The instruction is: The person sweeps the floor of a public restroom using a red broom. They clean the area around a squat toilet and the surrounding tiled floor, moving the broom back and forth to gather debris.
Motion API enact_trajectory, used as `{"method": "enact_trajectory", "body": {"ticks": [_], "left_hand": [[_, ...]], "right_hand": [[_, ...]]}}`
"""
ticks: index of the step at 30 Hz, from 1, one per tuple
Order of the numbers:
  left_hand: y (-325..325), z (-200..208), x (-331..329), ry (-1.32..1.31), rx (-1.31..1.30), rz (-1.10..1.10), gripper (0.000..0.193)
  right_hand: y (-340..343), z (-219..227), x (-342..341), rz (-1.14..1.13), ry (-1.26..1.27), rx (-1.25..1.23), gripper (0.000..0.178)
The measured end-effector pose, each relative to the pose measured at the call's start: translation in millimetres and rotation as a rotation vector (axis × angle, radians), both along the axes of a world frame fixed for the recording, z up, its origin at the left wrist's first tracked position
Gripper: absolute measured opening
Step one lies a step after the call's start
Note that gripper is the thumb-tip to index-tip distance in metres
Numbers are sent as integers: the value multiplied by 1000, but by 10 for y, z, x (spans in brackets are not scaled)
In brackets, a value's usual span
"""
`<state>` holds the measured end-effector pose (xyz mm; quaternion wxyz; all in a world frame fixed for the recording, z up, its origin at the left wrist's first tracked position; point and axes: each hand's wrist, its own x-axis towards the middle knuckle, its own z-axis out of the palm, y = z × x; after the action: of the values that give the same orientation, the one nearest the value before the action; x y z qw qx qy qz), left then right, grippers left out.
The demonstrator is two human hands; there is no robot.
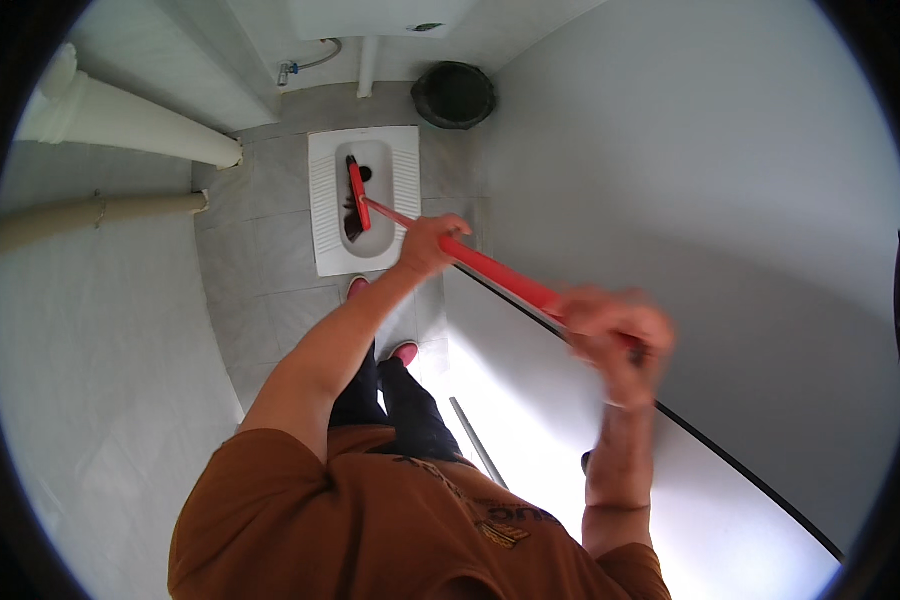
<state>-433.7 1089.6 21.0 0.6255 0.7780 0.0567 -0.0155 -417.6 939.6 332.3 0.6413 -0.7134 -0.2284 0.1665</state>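
Both my hands grip a long red broom (505, 275), which slants from upper left to lower right. My left hand (430, 245) closes around the handle about midway along. Slightly smeared by motion, my right hand (620, 330) is wrapped around the handle's upper end. The broom's red head (359, 195), with dark bristles, is over the basin of a white squat toilet (404, 195). I cannot tell whether the bristles touch the basin. A dark drain hole (366, 174) shows beside the head.
Grey tiles (270, 245) surround the toilet. A black bin (454, 95) stands behind it at right, below a white basin (370, 15). Pale pipes (160, 130) run along the left wall. A grey partition (720, 180) stands close on my right. My pink shoes (404, 352) are near the toilet's front edge.
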Motion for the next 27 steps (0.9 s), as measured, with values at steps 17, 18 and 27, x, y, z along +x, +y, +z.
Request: {"method": "enact_trajectory", "body": {"ticks": [17,18,27], "left_hand": [[-29,575,-169,-172,-13,-83,25],[-31,647,-164,-186,-44,-131,27],[442,1029,-195,-109,270,-165,21]], "right_hand": [[160,616,-237,-26,-166,187,19],[199,671,-270,-52,-190,180,19],[-288,568,-211,-75,-147,297,17]]}}
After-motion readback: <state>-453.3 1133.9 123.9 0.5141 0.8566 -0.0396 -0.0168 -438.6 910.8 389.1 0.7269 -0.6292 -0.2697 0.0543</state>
